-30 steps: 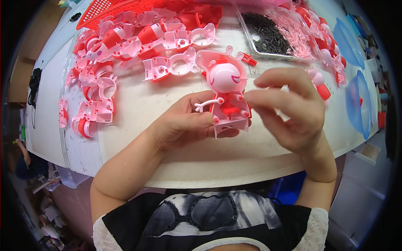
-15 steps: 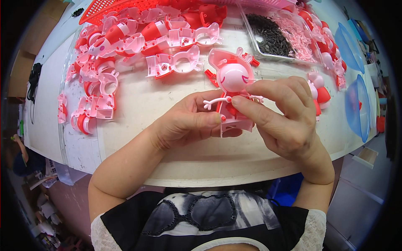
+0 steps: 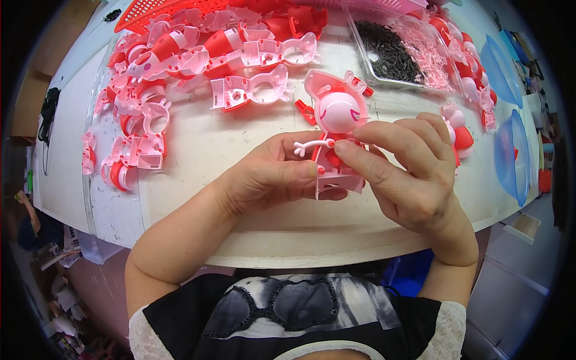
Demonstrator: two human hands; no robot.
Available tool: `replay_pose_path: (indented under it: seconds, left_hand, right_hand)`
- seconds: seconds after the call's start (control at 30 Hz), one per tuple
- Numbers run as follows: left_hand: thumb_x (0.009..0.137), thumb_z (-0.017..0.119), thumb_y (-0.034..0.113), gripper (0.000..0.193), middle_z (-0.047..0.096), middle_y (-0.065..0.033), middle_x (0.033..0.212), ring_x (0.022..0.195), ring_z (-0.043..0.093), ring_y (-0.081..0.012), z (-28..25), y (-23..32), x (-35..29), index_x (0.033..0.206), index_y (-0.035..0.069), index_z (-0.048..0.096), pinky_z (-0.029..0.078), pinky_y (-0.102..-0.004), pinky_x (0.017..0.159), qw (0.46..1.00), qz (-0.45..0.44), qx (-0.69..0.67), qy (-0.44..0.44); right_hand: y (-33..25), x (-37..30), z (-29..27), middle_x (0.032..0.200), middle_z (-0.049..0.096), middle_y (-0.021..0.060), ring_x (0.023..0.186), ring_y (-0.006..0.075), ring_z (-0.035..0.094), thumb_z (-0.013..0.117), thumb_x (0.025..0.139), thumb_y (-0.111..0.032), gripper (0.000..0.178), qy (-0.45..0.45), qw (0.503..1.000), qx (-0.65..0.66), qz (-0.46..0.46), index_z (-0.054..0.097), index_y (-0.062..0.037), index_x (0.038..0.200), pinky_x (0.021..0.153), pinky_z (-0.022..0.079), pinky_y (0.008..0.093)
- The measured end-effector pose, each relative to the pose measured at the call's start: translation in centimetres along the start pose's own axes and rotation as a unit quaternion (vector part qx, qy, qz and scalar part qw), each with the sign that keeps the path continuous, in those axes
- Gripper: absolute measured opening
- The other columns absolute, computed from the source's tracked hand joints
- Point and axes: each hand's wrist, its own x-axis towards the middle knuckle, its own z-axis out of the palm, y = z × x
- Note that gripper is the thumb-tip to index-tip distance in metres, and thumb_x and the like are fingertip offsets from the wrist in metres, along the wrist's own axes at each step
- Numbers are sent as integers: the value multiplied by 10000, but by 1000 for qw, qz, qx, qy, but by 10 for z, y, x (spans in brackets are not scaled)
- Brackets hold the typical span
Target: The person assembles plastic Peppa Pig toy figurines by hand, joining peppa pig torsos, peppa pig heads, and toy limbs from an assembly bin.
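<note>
My left hand [image 3: 270, 174] grips the lower body of a half-assembled pink and red plastic toy figure [image 3: 339, 182], held upright above the table with its hollow inside showing. A round pale-pink ball [image 3: 341, 113] with dark pink markings sits in the figure's head shell. From its left side sticks out a thin pink toy arm [image 3: 309, 145] with a forked hand, its end set by a red peg. My right hand [image 3: 414, 171] is closed at the figure's other shoulder, thumb and forefinger pinched there. The second toy arm is hidden behind those fingers.
Piles of pink and red toy shells [image 3: 162, 72] cover the back left. A clear tray [image 3: 420, 89] of small black and pink parts stands at the back right. Beyond my right hand are more toy parts [image 3: 462, 137] and blue translucent bowls [image 3: 512, 157]. A red basket [image 3: 135, 18] stands behind.
The figure has shifted slightly right and down in the view. The forked end of the second toy arm showed earlier and is now covered by my right fingers. My left grip is the same.
</note>
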Motion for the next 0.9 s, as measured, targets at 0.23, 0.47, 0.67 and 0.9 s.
replay_pose_path:
  seconds: [0.23,0.47,0.67,0.9]
  left_hand:
    - [697,744,200,688,528,-171,1171,1058,552,-304,8,4,2,1257,-9,402,450,-509,904,998,-24,14,53]
    - [649,763,244,745,537,-180,1153,1054,553,-318,8,2,3,1246,-28,410,458,-477,904,999,-26,15,46]
    - [702,722,200,744,461,-169,1277,1118,515,-274,2,2,2,1301,-45,354,414,-402,950,999,-27,33,31]
    - [733,692,176,643,405,-187,1327,1153,484,-287,4,5,7,1270,-41,411,404,-393,960,999,-31,20,36]
  right_hand:
    - [0,1,-3,920,599,12,729,173,531,643,620,-54,321,-4,1000,-26,-14,682,-136,927,642,379,315]
    - [1,0,-4,928,603,15,727,166,523,637,593,-45,343,6,1000,2,-4,681,-131,922,642,370,311]
    - [48,10,-31,931,596,84,792,172,563,511,710,119,312,103,988,41,111,674,-38,926,659,446,255]
    - [133,1,-27,841,627,80,746,226,590,603,763,-77,162,29,964,35,263,661,-59,913,671,474,315]
